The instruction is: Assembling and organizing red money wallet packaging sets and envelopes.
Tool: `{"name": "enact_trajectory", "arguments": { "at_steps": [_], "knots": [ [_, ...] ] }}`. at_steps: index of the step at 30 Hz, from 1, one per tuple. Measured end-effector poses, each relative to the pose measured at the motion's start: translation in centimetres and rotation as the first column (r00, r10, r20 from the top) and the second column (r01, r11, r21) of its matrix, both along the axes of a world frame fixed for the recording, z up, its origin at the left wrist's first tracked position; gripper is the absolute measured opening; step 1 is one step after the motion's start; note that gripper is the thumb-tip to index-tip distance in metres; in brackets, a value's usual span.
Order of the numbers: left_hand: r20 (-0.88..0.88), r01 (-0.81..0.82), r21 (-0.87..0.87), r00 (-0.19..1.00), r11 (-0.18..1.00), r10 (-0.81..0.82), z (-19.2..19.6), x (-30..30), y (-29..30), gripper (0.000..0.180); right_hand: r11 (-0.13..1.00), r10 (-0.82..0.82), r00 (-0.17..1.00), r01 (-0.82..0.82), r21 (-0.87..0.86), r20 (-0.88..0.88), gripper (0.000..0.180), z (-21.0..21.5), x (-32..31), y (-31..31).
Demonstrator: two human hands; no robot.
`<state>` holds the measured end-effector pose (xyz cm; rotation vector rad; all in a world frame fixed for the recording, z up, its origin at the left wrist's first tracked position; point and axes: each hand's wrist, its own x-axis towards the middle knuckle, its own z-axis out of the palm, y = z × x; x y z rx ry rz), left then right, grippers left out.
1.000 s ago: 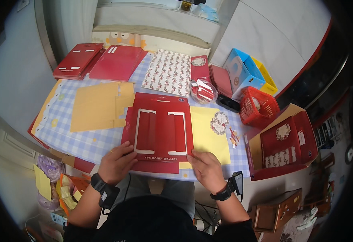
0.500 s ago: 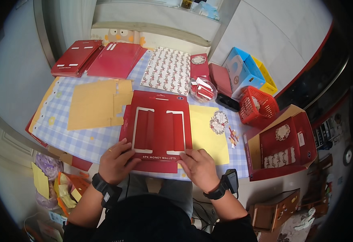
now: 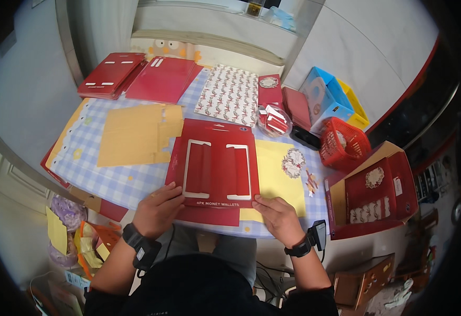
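Note:
In front of me lies a flat red cardboard wallet pack (image 3: pixel 219 168) with two white-edged cut-out windows, one left and one right. Red flaps show inside the windows. My left hand (image 3: pixel 162 209) grips its lower left edge, fingers bent over the card. At the lower right corner, my right hand (image 3: pixel 279 216) pinches the card between thumb and fingers. More red card (image 3: pixel 209 216) sticks out beneath the pack toward me. A yellow sheet (image 3: pixel 278 184) lies partly under its right side.
Red card stacks (image 3: pixel 109 76) stand at the back left, beside tan card (image 3: pixel 130 136). Patterned paper (image 3: pixel 228 94), a tub of small red pieces (image 3: pixel 273 121), a red basket (image 3: pixel 343 143) and a blue box (image 3: pixel 322 89) stand farther right. An open red box (image 3: pixel 372 189) is at the right edge.
The whole view has shifted, so the table sits farther right. My right hand has slid outward along the pack's lower edge to its corner. My left hand keeps its hold.

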<state>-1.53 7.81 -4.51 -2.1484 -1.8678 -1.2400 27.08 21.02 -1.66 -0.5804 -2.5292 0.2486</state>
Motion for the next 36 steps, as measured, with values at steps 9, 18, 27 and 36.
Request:
{"name": "enact_trajectory", "arguments": {
  "at_steps": [9, 18, 27, 36],
  "knots": [
    [-0.107, -0.037, -0.05, 0.994, 0.998, 0.032, 1.5, 0.5, -0.5, 0.024, 0.988, 0.023, 0.998, -0.032, -0.153, -0.056, 0.025, 0.9, -0.1, -0.2],
    [-0.102, 0.097, 0.042, 0.99, 0.994, -0.092, 0.7, 2.7, 1.6, 0.025, 0.968, 0.045, 0.996, -0.064, 0.243, 0.082, 0.029, 0.4, -1.6, -0.8],
    [-0.071, 0.102, 0.048, 0.993, 0.994, -0.099, 0.6, 2.3, 1.8, 0.026, 0.949, 0.102, 0.967, -0.165, 0.268, 0.233, 0.038, 0.8, -1.1, -0.7],
    [0.018, 0.084, 0.011, 0.996, 0.996, -0.085, 0.3, 1.8, 1.3, 0.025, 0.988, 0.083, 0.988, -0.099, 0.12, 0.131, 0.032, 0.0, -0.6, -0.3]
  ]
}}
